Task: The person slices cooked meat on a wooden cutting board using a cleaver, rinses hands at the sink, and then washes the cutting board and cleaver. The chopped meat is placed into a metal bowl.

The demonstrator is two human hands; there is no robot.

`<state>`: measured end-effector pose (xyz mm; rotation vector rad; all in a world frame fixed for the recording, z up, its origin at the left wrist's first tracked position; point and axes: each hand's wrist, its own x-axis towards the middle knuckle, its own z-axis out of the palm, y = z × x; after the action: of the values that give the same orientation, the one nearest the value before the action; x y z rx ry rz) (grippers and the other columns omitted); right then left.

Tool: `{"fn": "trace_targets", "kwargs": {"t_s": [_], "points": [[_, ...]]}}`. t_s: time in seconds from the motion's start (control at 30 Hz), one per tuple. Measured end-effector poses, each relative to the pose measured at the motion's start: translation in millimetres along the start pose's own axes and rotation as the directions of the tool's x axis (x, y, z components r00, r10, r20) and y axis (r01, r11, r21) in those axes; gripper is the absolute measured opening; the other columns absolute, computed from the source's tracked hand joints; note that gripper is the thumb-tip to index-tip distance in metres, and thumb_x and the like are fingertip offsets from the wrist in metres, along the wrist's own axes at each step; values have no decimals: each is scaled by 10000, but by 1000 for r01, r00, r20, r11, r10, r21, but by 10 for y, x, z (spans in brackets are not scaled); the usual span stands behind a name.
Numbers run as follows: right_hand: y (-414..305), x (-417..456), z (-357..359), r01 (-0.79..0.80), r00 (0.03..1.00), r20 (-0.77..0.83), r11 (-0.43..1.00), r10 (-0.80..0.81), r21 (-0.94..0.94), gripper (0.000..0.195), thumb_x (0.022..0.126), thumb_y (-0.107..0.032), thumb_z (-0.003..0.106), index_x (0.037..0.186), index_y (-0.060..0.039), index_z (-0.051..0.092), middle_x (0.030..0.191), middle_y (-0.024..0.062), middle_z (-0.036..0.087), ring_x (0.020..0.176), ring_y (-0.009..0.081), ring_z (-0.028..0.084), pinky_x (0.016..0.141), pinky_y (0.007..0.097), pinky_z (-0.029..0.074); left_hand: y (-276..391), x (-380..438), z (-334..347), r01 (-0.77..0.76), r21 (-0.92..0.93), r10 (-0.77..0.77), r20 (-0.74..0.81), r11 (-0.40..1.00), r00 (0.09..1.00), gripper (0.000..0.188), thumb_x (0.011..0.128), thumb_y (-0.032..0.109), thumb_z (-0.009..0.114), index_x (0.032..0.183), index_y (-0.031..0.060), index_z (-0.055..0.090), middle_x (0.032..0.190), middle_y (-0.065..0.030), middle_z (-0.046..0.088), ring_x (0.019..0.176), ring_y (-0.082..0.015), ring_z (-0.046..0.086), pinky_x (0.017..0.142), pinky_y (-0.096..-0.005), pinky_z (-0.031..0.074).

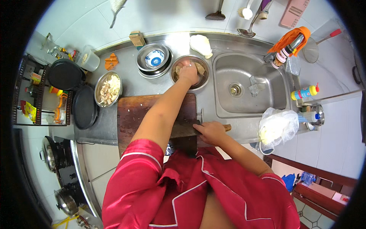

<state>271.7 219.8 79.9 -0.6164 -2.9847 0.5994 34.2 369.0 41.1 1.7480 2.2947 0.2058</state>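
Observation:
My left hand (pixel 189 73) reaches down into a round stainless steel bowl (pixel 206 81) that holds pale brown chunks of food (pixel 200 68). Its fingers are blurred and partly hidden, so I cannot tell whether they grip a piece. My right hand (pixel 213 132) is closed around a cleaver near where the handle meets the dark, broad blade (pixel 184 128). The cleaver lies level over the right side of a worn wooden cutting board (pixel 133 114), its handle's end pointing right. Small white bits are scattered on the board.
A steel bowl of sliced pale food (pixel 108 90) stands left of the board, beside black pans (pixel 85 107). Stacked basins (pixel 143 55) hold a blue-and-white bowl (pixel 155 58). To the right are a sink (pixel 226 106) and a plastic bag (pixel 277 126); a white bundle (pixel 200 45) lies behind.

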Motion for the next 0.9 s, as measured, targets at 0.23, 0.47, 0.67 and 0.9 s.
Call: {"fn": "trace_targets", "kwargs": {"t_s": [0.23,0.47,0.67,0.9], "points": [[830,-634,-195,-42,998,-34,969,52,244,470,741,-208,634,1211,-193,625,962,107,682,835,337,650,690,464,524,-126,129,-213,57,-133,-64,-50,989,997,441,845,325,642,1162,49,506,1127,-215,631,1075,-371,605,929,-453,483],[1129,-638,-315,-246,956,34,728,293,640,297,808,-188,574,1060,-59,664,727,181,619,631,315,602,612,396,466,-313,-1241,-1219,174,-206,-170,40,963,985,391,844,236,616,1125,-31,569,1037,-228,666,1023,-366,635,878,-432,495],[695,-219,-485,-349,936,235,755,260,554,259,886,-266,567,1007,-53,651,694,187,612,606,305,595,592,419,447,-889,-2630,148,433,-369,-427,102,822,898,458,813,299,620,1095,-51,534,1071,-308,624,1046,-427,608,915,-459,484],[109,196,-425,-207,956,243,966,165,157,298,913,-284,512,1108,-107,650,936,190,684,894,394,640,772,516,490,-258,-3035,194,335,-129,-358,-369,933,857,529,758,225,705,1202,-13,542,1150,-229,548,1097,-408,519,960,-474,448]]}}
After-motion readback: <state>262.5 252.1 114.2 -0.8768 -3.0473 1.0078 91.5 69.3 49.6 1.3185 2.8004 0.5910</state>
